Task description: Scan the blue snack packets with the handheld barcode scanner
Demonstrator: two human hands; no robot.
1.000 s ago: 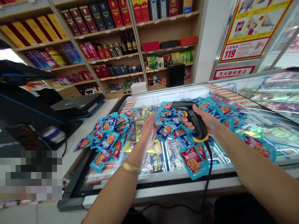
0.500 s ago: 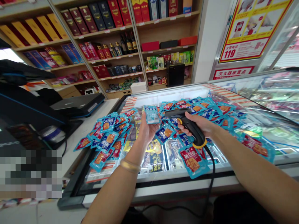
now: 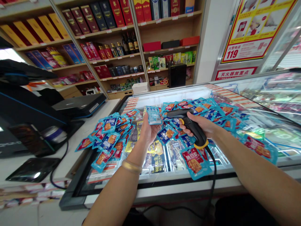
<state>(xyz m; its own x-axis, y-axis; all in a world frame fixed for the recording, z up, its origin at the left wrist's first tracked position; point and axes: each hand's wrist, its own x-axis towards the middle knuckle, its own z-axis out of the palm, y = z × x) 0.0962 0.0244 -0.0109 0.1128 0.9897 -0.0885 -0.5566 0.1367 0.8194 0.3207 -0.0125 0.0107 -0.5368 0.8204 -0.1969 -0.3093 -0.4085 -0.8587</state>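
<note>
Held packet (image 3: 154, 115) too small to read; poster (image 3: 255, 34) cut off at top.

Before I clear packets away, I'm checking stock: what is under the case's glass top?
Through the glass top, yellow-and-dark packages and pale packages show. Whatever the piled snack packets and the left hand cover cannot be seen.

Packet pile (image 3: 110, 138) found on freezer's (image 3: 164, 195) left end; larger pile (image 3: 210, 108) spread farther right. Lifted packet (image 3: 154, 115) held between piles, left of scanner (image 3: 197, 131). Shelving (image 3: 169, 30) sited behind freezer, counter (image 3: 81, 127) to left.
</note>
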